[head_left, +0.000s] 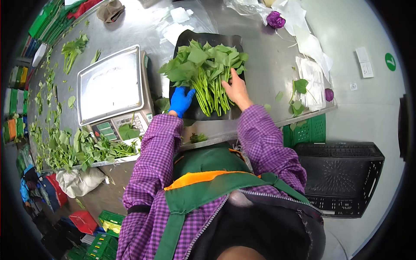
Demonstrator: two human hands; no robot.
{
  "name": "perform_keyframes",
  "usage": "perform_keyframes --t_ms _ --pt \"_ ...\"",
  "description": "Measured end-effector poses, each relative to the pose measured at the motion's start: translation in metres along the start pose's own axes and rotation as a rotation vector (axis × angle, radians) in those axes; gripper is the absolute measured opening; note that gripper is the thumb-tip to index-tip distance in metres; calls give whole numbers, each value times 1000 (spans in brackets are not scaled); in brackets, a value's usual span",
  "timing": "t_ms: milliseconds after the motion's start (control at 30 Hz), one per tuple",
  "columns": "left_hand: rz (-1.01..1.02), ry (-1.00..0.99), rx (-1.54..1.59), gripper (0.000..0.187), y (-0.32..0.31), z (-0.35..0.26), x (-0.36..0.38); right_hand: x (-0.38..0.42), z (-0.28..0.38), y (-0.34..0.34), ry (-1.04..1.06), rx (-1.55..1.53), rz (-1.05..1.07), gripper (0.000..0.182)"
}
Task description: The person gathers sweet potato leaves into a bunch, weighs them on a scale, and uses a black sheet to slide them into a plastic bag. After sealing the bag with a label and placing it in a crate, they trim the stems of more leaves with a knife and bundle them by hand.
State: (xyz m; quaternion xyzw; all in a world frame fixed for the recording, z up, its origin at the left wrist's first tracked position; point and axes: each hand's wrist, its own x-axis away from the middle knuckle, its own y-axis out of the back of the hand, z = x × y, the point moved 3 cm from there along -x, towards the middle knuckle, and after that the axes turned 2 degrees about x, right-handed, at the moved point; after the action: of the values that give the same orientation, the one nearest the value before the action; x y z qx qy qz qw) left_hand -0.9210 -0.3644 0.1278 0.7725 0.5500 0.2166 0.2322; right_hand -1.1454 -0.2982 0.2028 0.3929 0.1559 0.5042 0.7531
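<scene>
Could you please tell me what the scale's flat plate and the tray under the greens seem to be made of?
Scale plate: likely stainless steel with a smooth finish, going by its bright, mirror-like glare. Tray: probably black plastic, judging by its faint sheen and rounded corners, though rubber isn't ruled out.

1. My tabletop: smooth metal, dull sheen.
2. Scale plate: glossy metal.
3. Tray: dark, smooth, plastic-looking.
4. My sleeve: matt checked cloth.
5. My glove: smooth, rubbery-looking.
6. Black crate: rigid perforated plastic.
</scene>
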Motion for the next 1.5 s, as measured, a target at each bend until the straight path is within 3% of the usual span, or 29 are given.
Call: perform_keyframes --t_ms 33,100,133,167,233,300,367,433,467,500,533,600,633,700,767,833,900,933,967,1033,1100,1167,1233,1267,1300,1400,1500 --pt "-8 0 3 49 2 -1 1 -5 -2 11 -38 2 108 61" --pt "-142 -221 -172 38 19 -21 16 -11 -1 40 112 129 190 51" --pt "-210 -114 -294 29 30 -33 28 -8 11 59 193 331 219 41" --pt "-212 -115 -295 29 33 -40 33 -13 -5 62 537 360 48 39" --pt "-409 -139 -342 26 39 -49 40 -20 -1 79 737 571 110 29" --pt "-422 -154 -189 27 29 -30 28 -34 -8 81 864 575 84 21" --pt "-289 -91 11 28 25 -29 10 -41 -8 82 993 580 50 14" --pt "-235 -158 -9 33 45 -83 -8 -32 7 72 1085 676 227 9" --pt "-135 -304 -116 40 47 -110 -20 -15 20 70 1112 667 266 10" --pt "-30 -451 -222 47 44 -131 -26 1 27 62 1076 654 322 10" --pt "-28 -452 -221 47 42 -141 -30 16 33 57 1024 527 359 12" --pt "498 -609 -361 74 19 -159 -34 26 29 37 781 499 408 16" --pt "457 -665 -461 105 6 -153 -17 27 23 27 670 512 410 17" --pt "613 -518 -711 121 -13 -157 7 28 31 36 538 343 586 19" --pt "591 -533 -767 122 -29 -138 21 12 55 67 539 14 598 23" --pt "581 -545 -815 123 -33 -132 24 -21 69 96 360 -73 477 37" --pt "528 -702 -778 116 -16 -143 23 -58 59 89 504 176 403 61" --pt "509 -702 -800 108 -6 -147 22 -75 34 71 507 336 565 89" --pt "499 -687 -806 108 -1 -142 25 -82 10 57 478 446 785 103" --pt "92 -542 -678 99 20 -131 39 -68 25 79 336 346 1000 108" --pt "-163 -345 -295 76 47 -119 68 -81 -2 63 330 389 984 110" --pt "-279 -124 91 64 34 -79 99 -78 -21 51 299 424 975 112" --pt "-29 428 913 54 -7 -44 115 -74 -20 51 384 254 829 113" --pt "82 444 985 50 -17 -48 114 -70 -18 51 384 261 828 113" --pt "183 556 1328 49 -32 -59 109 -64 -13 50 457 283 768 109" --pt "212 548 1327 49 -51 -62 96 -27 32 71 480 382 700 98" --pt "364 713 1265 50 -41 -83 103 27 47 95 451 391 592 77"
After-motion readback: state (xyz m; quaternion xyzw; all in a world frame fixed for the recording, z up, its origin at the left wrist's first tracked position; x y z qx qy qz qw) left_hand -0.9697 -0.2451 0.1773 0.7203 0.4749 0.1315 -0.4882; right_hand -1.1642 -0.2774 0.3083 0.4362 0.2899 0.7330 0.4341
